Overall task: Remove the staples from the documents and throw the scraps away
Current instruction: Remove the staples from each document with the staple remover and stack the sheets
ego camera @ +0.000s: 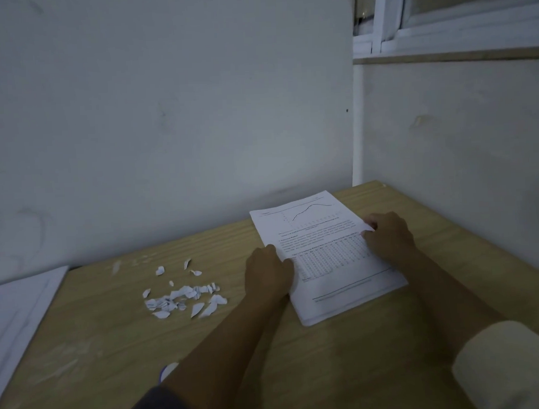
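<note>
Tabletop (97, 329) of pale wood in a corner of grey walls (165, 116), window (454, 13) at upper right. Printed document (332, 263) lies right of centre. Left hand (268, 274) bears on its left edge, grip indiscernible. Right hand (390, 236) pinches its right edge. Paper scraps (182, 297) lie centre left.

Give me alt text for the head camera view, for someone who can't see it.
A person's right hand pinches the right edge of a printed document on a wooden table, while the left hand rests on its left edge. Torn paper scraps lie in a small pile to the left of the document, apart from it.
</note>
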